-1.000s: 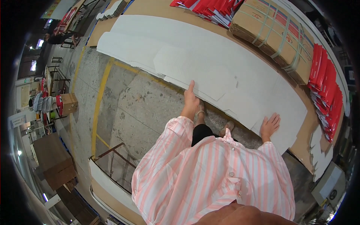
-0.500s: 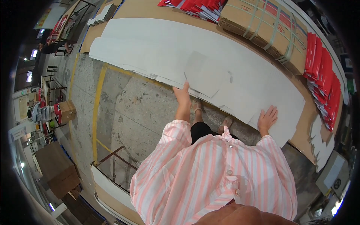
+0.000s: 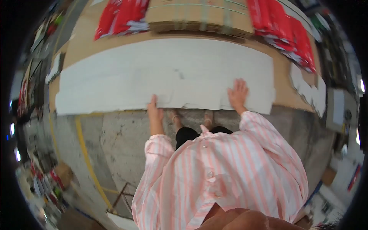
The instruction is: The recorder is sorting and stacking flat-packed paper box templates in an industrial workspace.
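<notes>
A long white cardboard sheet [image 3: 126, 76] lies across the brown table surface in front of me, with a thin flap along its near edge. My left hand [image 3: 155, 115] is at that near edge, thumb up over the sheet and the other fingers mostly hidden below it; it appears to pinch the edge. Farther right, my right hand [image 3: 239, 94] rests flat on the sheet, fingers stretched out and holding nothing.
Behind the sheet sits a strapped stack of brown cardboard [image 3: 199, 17]. Red plastic packets [image 3: 124, 15] lie to its left, and more red packets [image 3: 285, 30] to its right. Torn white cardboard scraps [image 3: 306, 90] lie at the table's right end. A yellow line [image 3: 86, 149] crosses the floor.
The view has turned, so the table now runs more level across the picture. My right hand still lies flat on the sheet, and my left hand stays at its near edge.
</notes>
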A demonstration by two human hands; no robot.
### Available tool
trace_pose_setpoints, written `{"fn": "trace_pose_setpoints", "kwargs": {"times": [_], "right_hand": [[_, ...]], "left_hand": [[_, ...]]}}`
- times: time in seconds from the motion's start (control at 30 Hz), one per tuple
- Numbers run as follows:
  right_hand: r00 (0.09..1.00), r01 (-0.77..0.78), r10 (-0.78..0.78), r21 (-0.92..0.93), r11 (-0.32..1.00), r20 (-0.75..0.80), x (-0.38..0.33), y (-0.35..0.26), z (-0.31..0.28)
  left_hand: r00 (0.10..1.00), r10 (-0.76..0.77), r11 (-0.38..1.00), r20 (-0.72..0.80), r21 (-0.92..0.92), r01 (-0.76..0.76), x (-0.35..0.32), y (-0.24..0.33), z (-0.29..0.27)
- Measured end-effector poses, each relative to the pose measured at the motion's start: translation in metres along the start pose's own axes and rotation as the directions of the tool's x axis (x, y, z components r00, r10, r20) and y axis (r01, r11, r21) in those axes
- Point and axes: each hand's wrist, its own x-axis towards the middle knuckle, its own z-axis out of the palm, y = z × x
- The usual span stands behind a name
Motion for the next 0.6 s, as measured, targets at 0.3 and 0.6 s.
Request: {"fn": "trace_pose_setpoints", "kwargs": {"times": [0.3,0.6], "right_hand": [[0.993,-0.113,0.113,0.011,0.993,0.021,0.009,0.048,-0.018],[0.992,-0.116,0.117,-0.005,0.993,0.057,0.007,0.05,-0.011]], "left_hand": [[0.954,0.28,0.559,0.108,0.79,-0.254,-0.009,-0.003,0.023],[0.969,0.24,0.836,-0.053,0.519,-0.178,-0.007,0.007,0.036]]}}
